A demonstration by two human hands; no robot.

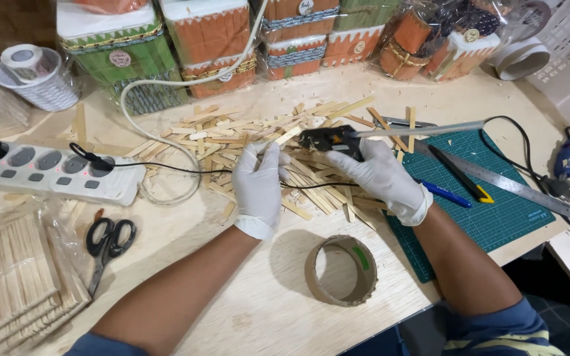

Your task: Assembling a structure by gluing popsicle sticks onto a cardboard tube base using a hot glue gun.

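Two gloved hands meet over the sticks (258, 142): the left hand (258, 188) pinches one stick, steadying it, while the right hand (380, 178) grips a glue gun (331, 140) aimed at it.

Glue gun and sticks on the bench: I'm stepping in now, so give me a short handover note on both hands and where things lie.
Right hand, gloved, grips the black glue gun, nozzle pointing left.
Left hand, gloved, pinches a wooden stick near the nozzle.
The loose stick pile lies just beyond both hands. The cardboard ring sits bare in front, no sticks on it. Scissors and bundled sticks are on the left; cutting mat with ruler and pens on the right.
Done: nothing assembled in view. Left: I cannot tell whether glue is on the held stick.
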